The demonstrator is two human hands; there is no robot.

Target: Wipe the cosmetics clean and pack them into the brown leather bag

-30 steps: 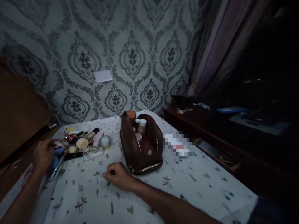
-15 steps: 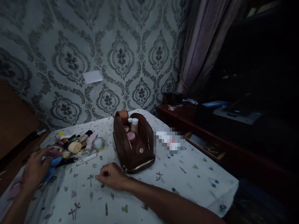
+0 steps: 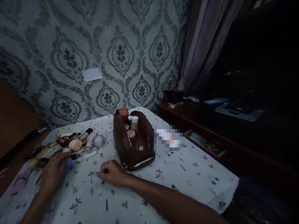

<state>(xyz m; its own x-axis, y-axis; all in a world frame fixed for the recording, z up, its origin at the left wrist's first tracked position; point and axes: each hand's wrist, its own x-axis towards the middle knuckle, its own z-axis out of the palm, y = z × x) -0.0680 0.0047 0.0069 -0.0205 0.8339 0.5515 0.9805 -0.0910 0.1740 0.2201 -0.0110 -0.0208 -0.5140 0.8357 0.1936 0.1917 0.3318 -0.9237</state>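
A brown toiletry bag (image 3: pixel 134 155) stands unzipped on the table, with white-capped bottles (image 3: pixel 135 123) and a pink round jar (image 3: pixel 131 134) inside. My right hand (image 3: pixel 113 173) rests in a loose fist on the cloth before the bag, and nothing shows in it. On the left, my left hand (image 3: pixel 53 171) curls over a light-blue item (image 3: pixel 69 163) whose kind is hidden by the fingers and blur. Beside that hand lies a pile of cosmetics: a cream-coloured round jar (image 3: pixel 75 145), a pink tube (image 3: pixel 90 142), a white slim tube (image 3: pixel 87 156) and a clear-sided jar (image 3: pixel 98 141).
A patterned white tablecloth (image 3: pixel 130 199) covers the table. Pixelated packaging (image 3: pixel 169 138) lies right of the bag. Further right stands a dark red desk (image 3: pixel 173 114) with a drawer (image 3: pixel 205 144) pulled out. A pink item (image 3: pixel 21 182) lies at the table's left edge.
My left hand has moved right, away from the left part of the pile, and the light-blue item has moved with it. My right hand stays in place.
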